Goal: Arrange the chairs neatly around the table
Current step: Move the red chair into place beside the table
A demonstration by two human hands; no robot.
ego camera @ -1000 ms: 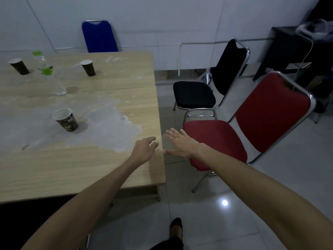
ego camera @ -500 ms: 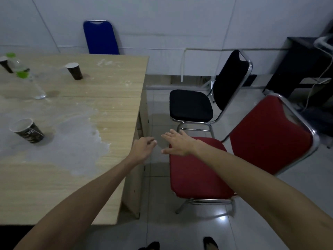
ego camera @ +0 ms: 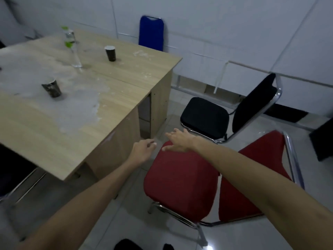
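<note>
A red padded chair (ego camera: 182,184) with a chrome frame stands right below me, its seat facing the wooden table (ego camera: 115,98). Beyond it sits a black chair (ego camera: 205,116), angled away from the table. A blue chair (ego camera: 151,33) is pushed against the table's far side. My right hand (ego camera: 178,139) hovers flat, fingers spread, over the front edge of the red seat. My left hand (ego camera: 142,150) hangs loosely curled beside the table's corner, holding nothing.
On the table stand two dark paper cups (ego camera: 52,87) (ego camera: 110,53), a clear plastic bottle (ego camera: 72,47) and a whitish stain. A dark cabinet (ego camera: 322,141) is at the right edge. Another chair's metal frame (ego camera: 19,188) shows under the table at left. Glossy tiled floor lies around.
My view has swung right and closer to the red chair, which now sits beneath my arms. Both hands stay stretched forward, the right one over the seat's front edge.
</note>
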